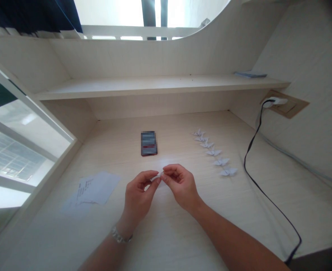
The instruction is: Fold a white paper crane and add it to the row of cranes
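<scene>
Both hands meet above the middle of the desk, pinching a small folded piece of white paper [156, 177] between them. My left hand [140, 192] closes thumb and forefinger on its left side. From the right, my right hand [182, 185] grips it with thumb and fingers. Most of the paper is hidden by the fingertips, so its exact shape cannot be made out. Several folded white paper cranes [213, 152] stand in a slanting row on the desk to the right. Left of my hands lie loose paper sheets [99, 188], one with writing on it.
A dark phone [149, 143] lies beyond my hands on the desk [171, 241]. A black cable [260, 184] runs from the wall socket [290, 105] down the right side. A shelf [154, 84] spans the back, with a thin flat item [250, 74] on it.
</scene>
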`<act>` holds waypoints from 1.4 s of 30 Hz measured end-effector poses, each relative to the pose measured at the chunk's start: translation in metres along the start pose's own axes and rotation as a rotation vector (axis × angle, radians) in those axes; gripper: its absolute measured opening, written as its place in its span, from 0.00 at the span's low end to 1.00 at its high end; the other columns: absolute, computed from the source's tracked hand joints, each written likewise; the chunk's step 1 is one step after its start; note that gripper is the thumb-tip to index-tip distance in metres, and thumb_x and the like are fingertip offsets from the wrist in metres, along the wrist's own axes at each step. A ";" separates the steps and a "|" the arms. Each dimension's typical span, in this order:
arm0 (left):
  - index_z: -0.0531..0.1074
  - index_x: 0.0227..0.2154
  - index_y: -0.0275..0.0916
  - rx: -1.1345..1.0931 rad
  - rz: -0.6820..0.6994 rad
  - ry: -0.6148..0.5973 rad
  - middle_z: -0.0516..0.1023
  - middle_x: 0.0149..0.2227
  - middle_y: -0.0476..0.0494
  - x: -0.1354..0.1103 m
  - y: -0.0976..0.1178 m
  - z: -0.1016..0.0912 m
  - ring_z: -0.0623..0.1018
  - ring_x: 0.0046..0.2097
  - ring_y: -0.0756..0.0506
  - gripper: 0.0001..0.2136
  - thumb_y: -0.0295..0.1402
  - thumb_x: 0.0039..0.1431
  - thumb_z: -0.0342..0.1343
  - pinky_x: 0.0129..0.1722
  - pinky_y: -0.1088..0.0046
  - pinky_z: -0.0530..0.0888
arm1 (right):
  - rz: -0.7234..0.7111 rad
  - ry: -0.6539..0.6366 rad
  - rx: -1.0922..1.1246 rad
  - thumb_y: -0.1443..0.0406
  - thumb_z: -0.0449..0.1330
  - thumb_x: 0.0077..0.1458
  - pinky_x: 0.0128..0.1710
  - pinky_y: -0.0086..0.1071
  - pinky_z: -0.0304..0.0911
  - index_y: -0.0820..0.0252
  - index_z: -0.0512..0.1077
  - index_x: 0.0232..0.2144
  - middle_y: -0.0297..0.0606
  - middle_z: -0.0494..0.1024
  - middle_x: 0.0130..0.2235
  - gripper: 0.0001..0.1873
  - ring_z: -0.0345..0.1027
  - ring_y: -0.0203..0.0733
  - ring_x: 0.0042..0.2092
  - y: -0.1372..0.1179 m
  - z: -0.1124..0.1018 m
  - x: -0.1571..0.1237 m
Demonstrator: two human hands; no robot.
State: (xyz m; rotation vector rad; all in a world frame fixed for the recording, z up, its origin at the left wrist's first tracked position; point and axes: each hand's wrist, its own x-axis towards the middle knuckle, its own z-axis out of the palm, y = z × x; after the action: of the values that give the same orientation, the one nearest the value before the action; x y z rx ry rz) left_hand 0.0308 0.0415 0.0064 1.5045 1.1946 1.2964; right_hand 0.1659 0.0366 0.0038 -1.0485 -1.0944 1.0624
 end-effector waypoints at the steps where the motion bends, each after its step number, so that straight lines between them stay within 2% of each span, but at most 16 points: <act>1: 0.73 0.34 0.37 0.003 0.003 0.000 0.77 0.33 0.46 0.000 0.000 0.000 0.77 0.33 0.49 0.09 0.30 0.48 0.60 0.34 0.75 0.74 | -0.006 -0.006 -0.009 0.65 0.62 0.46 0.36 0.31 0.67 0.59 0.71 0.35 0.36 0.75 0.31 0.11 0.70 0.38 0.34 -0.001 -0.001 0.000; 5: 0.71 0.35 0.38 -0.008 0.010 -0.011 0.77 0.33 0.45 0.000 0.000 -0.001 0.77 0.35 0.48 0.09 0.30 0.48 0.60 0.36 0.74 0.74 | 0.003 -0.046 -0.050 0.64 0.62 0.47 0.36 0.31 0.67 0.60 0.73 0.36 0.37 0.76 0.31 0.11 0.70 0.39 0.34 -0.001 -0.003 0.001; 9: 0.71 0.34 0.37 -0.052 -0.022 -0.044 0.76 0.32 0.46 0.001 0.000 -0.001 0.75 0.33 0.50 0.09 0.30 0.48 0.60 0.33 0.76 0.72 | 0.023 -0.055 -0.077 0.64 0.63 0.46 0.33 0.31 0.66 0.60 0.74 0.31 0.37 0.76 0.30 0.08 0.70 0.38 0.32 0.001 -0.005 0.002; 14: 0.70 0.38 0.38 -0.165 -0.153 -0.114 0.71 0.23 0.53 0.005 -0.001 -0.002 0.69 0.25 0.54 0.14 0.29 0.46 0.62 0.24 0.81 0.66 | -0.010 0.045 -0.126 0.65 0.63 0.46 0.31 0.30 0.64 0.60 0.74 0.29 0.36 0.77 0.29 0.06 0.69 0.38 0.31 0.003 -0.004 0.004; 19: 0.69 0.36 0.36 -0.290 -0.301 -0.159 0.74 0.25 0.50 0.008 -0.005 0.000 0.74 0.29 0.52 0.15 0.28 0.42 0.64 0.30 0.77 0.70 | 0.012 0.109 -0.090 0.64 0.64 0.44 0.29 0.30 0.64 0.60 0.74 0.29 0.36 0.76 0.28 0.07 0.68 0.37 0.29 0.003 -0.005 0.006; 23: 0.70 0.36 0.35 -0.348 -0.392 -0.149 0.73 0.20 0.52 0.010 -0.006 0.001 0.73 0.24 0.52 0.17 0.27 0.40 0.65 0.28 0.76 0.70 | 0.063 0.121 -0.018 0.64 0.65 0.42 0.28 0.30 0.63 0.61 0.74 0.28 0.35 0.76 0.26 0.08 0.67 0.36 0.28 0.003 -0.004 0.008; 28: 0.70 0.36 0.34 -0.457 -0.466 -0.163 0.72 0.19 0.53 0.009 -0.004 0.000 0.72 0.23 0.53 0.18 0.26 0.39 0.65 0.30 0.74 0.71 | 0.120 0.138 0.042 0.65 0.66 0.39 0.29 0.30 0.63 0.61 0.74 0.27 0.35 0.76 0.26 0.08 0.67 0.36 0.28 0.002 -0.003 0.010; 32: 0.72 0.29 0.33 -0.425 -0.512 -0.140 0.73 0.23 0.49 0.008 -0.004 0.000 0.72 0.26 0.52 0.12 0.29 0.40 0.65 0.30 0.75 0.71 | 0.099 0.117 0.015 0.65 0.66 0.40 0.28 0.29 0.63 0.61 0.74 0.27 0.35 0.76 0.26 0.08 0.67 0.35 0.28 0.001 -0.003 0.009; 36: 0.71 0.21 0.33 -0.410 -0.488 -0.122 0.70 0.23 0.49 0.006 -0.006 0.001 0.70 0.26 0.54 0.09 0.32 0.42 0.64 0.29 0.78 0.69 | 0.126 0.119 0.047 0.66 0.67 0.38 0.28 0.29 0.63 0.61 0.75 0.26 0.35 0.76 0.25 0.08 0.67 0.35 0.27 0.002 -0.003 0.010; 42: 0.72 0.22 0.33 -0.439 -0.535 -0.132 0.70 0.25 0.49 0.006 -0.006 0.002 0.69 0.29 0.53 0.09 0.34 0.44 0.63 0.30 0.77 0.69 | 0.163 0.112 0.101 0.65 0.68 0.37 0.29 0.30 0.63 0.60 0.75 0.26 0.35 0.76 0.26 0.09 0.68 0.36 0.28 0.006 -0.005 0.013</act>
State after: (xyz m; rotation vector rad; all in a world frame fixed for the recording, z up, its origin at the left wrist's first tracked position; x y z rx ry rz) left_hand 0.0319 0.0493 0.0018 0.8607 1.0442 0.9905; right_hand 0.1720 0.0498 -0.0009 -1.1168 -0.8680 1.1619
